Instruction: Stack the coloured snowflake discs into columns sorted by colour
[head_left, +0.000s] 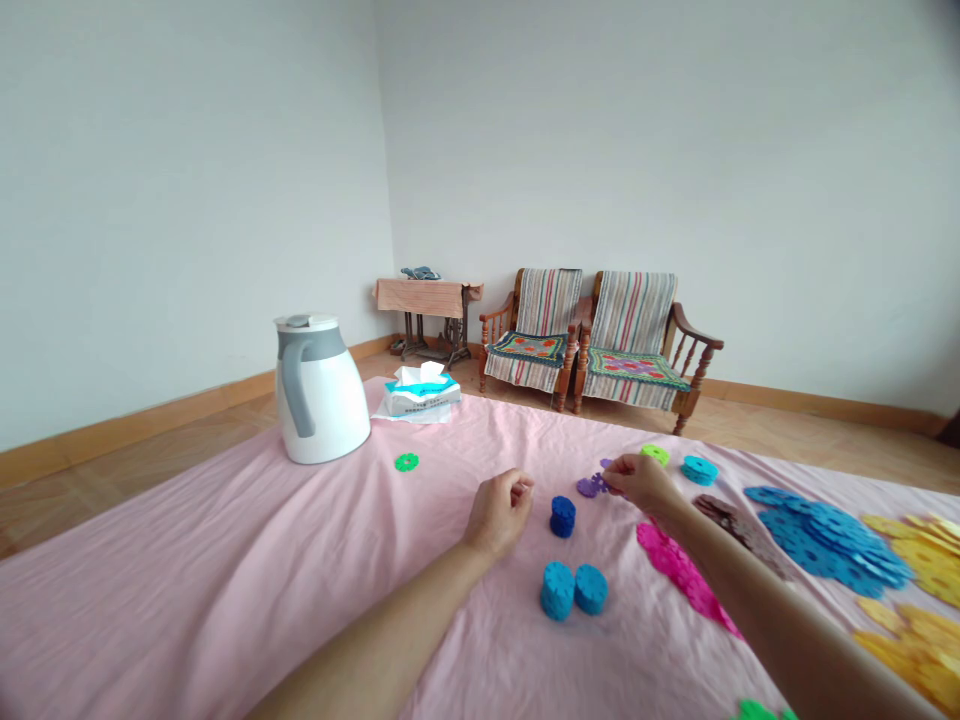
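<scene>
My right hand (646, 484) pinches a purple notched plastic disc (599, 482) just above the cloth, and another purple disc (586, 488) lies beside it. To the left, my left hand (501, 510) is closed with its fingers curled in; what they hold, if anything, is hidden. Between and in front of my hands stand a dark blue disc stack (562, 516) and two lighter blue stacks, one taller (557, 590) and one shorter (591, 589). Pink discs (679, 565) lie spread under my right forearm.
On the pink cloth (187, 590) stand a white jug (326, 400) and a tissue pack (422, 390). A green disc (406, 462) lies alone. Rightward are a teal stack (699, 470), brown discs (731, 522), a blue pile (832, 540) and yellow discs (934, 560). Two chairs (634, 310) stand behind.
</scene>
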